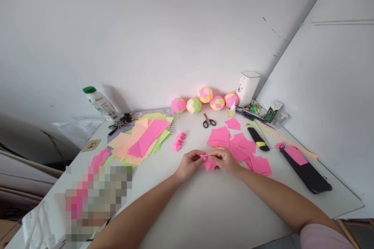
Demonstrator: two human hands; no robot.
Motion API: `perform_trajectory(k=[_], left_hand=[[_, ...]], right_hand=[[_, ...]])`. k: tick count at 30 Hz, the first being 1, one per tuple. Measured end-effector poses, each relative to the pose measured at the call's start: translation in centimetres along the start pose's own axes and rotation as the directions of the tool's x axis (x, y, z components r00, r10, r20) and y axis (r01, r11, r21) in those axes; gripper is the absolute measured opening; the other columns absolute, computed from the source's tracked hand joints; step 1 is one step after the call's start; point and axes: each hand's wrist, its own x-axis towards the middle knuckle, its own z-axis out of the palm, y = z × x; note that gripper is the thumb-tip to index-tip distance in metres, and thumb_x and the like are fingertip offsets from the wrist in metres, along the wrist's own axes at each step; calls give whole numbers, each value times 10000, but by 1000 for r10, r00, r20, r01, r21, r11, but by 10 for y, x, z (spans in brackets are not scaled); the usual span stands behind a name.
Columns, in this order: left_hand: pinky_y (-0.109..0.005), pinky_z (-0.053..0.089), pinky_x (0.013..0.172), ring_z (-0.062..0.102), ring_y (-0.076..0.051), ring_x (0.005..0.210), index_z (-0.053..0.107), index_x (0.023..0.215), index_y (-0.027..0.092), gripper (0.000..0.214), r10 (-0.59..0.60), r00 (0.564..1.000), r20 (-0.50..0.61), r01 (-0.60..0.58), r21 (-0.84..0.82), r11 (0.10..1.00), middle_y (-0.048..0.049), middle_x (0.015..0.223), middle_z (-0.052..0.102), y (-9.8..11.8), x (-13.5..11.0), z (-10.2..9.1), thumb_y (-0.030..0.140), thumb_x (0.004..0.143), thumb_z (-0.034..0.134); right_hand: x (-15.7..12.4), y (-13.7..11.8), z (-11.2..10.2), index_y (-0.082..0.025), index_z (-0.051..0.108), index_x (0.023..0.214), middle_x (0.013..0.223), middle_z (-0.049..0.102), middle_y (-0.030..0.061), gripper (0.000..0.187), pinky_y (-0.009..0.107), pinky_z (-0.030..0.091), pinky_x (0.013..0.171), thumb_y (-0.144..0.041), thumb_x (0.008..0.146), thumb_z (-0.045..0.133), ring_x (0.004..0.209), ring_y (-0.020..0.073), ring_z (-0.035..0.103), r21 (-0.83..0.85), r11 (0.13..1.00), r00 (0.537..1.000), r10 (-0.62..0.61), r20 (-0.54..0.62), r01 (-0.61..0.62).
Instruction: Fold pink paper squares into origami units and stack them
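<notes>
My left hand [190, 164] and my right hand [225, 161] meet over the middle of the white table [204, 210]. Both pinch a small folded pink paper piece [208, 161] between their fingertips, just above the tabletop. A short row of folded pink units [178, 141] lies a little beyond my left hand. Loose pink paper squares [240, 148] are scattered to the right of my right hand.
A stack of peach, green and pink sheets [143, 140] lies at the left. Several paper balls [204, 101] line the wall, with scissors [208, 121], a glue bottle [231, 109], a box cutter [258, 138], a black case [306, 171], keys [122, 121] and a white bottle [99, 103].
</notes>
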Motion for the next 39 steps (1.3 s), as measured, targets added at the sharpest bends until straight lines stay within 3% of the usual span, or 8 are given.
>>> perform_trajectory(k=[13, 23, 28, 39], left_hand=[[-191, 256, 425, 362, -50, 440, 603, 739, 135, 300, 0, 1000, 22, -1, 22, 1000, 41, 544, 510, 0, 1, 0, 417, 679, 685], [-194, 271, 445, 365, -49, 447, 554, 726, 151, 232, 19, 999, 46, -23, 90, 996, 45, 576, 507, 1, -1, -1, 370, 730, 629], [-195, 276, 441, 358, -52, 425, 528, 703, 158, 206, 10, 1000, 27, -13, 116, 993, 68, 502, 450, 4, -2, -1, 343, 726, 616], [-189, 286, 405, 366, -59, 391, 505, 693, 163, 160, -23, 997, -73, 28, 67, 997, 77, 449, 424, 0, -2, -2, 299, 705, 589]], right_hand=[[2, 0, -3, -132, 675, 845, 533, 560, -20, 291, 211, 469, 380, -403, 810, 577, 383, 99, 548, 9, 999, 997, 52, 61, -52], [1, 0, -3, -144, 676, 851, 592, 574, -7, 270, 210, 472, 396, -394, 810, 582, 414, 96, 555, -30, 998, 996, 55, 71, -53], [1, 4, -3, -152, 673, 847, 663, 586, 3, 271, 218, 481, 410, -405, 804, 587, 440, 102, 577, -38, 998, 996, 55, 74, -52], [1, -3, -3, -145, 671, 838, 579, 568, -16, 288, 198, 446, 405, -417, 789, 593, 422, 95, 557, -38, 997, 995, 76, 66, -73]])
